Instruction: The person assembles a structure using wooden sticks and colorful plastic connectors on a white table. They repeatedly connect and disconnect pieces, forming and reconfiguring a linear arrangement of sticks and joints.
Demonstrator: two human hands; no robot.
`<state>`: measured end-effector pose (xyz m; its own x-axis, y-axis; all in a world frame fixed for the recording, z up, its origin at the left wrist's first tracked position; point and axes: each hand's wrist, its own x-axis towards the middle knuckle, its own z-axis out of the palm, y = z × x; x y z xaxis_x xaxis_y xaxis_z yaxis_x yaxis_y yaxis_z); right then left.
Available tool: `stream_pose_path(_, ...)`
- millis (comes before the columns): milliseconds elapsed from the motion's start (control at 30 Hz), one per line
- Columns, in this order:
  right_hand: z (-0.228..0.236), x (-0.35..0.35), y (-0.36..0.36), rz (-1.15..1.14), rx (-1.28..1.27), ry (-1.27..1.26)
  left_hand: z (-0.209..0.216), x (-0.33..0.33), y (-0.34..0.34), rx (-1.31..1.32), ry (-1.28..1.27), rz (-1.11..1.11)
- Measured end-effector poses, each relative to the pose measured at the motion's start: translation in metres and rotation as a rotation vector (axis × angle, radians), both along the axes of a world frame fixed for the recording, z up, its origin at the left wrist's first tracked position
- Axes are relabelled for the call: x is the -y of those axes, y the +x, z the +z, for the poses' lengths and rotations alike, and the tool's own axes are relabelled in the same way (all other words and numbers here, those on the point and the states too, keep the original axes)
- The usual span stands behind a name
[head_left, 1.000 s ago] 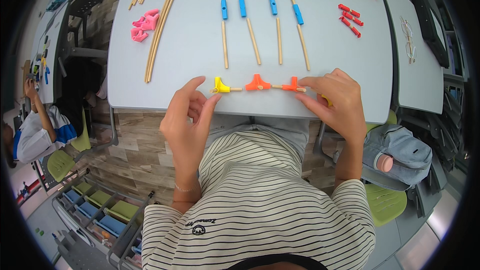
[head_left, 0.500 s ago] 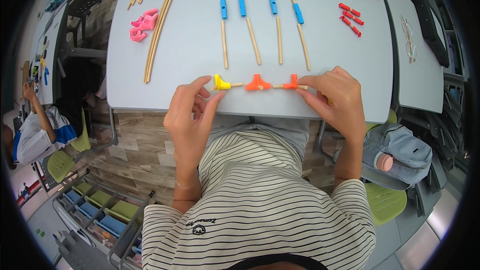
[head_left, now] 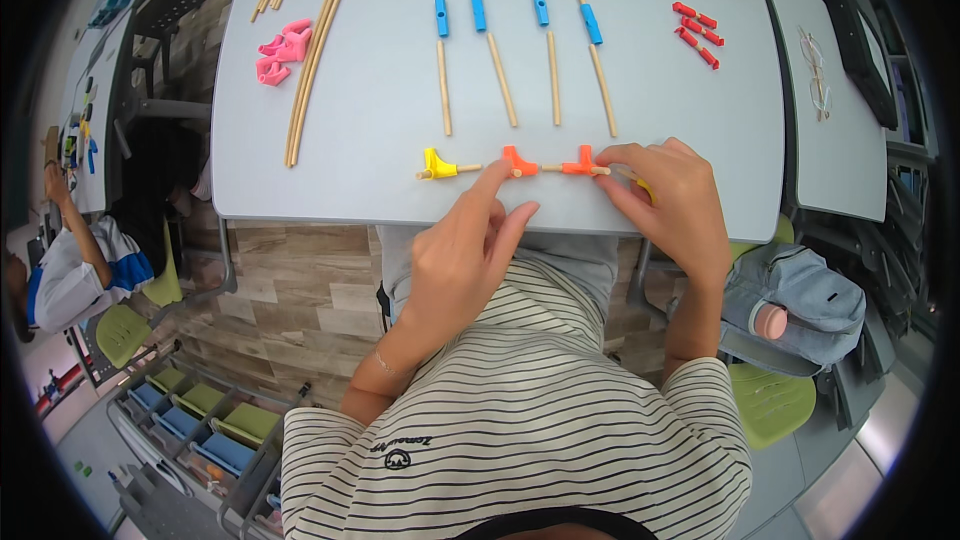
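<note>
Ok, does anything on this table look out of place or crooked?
Mostly tidy. The row of thin wooden sticks with blue plastic sleeves fans slightly instead of lying parallel. A pair of wire-framed glasses lies apart on the neighbouring table.

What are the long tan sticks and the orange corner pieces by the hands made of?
The tan sticks look like wood or bamboo: pale, matte and straight. The orange corner pieces look like moulded plastic, probably: bright, even colour and a smooth surface.

Orange connectors [head_left: 519, 161], yellow connector [head_left: 437, 164], grey table [head_left: 370, 90]
</note>
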<state>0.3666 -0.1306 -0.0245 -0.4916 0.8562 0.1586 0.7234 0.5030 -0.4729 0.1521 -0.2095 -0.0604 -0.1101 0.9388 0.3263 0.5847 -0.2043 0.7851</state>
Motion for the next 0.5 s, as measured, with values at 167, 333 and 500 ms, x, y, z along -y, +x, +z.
stream_pose_path(167, -0.004, 0.0, 0.0, 0.0, -0.023, 0.046, -0.008, -0.01, 0.003, -0.037, 0.02, -0.001)
stream_pose_path(333, -0.002, 0.0, 0.005, -0.034, -0.065, 0.042, -0.014, -0.013, 0.002, -0.081, 0.098, 0.011)
stream_pose_path(500, 0.008, 0.004, 0.008, -0.085, -0.186, -0.031, -0.003, -0.006, -0.001, -0.067, 0.013, 0.002)
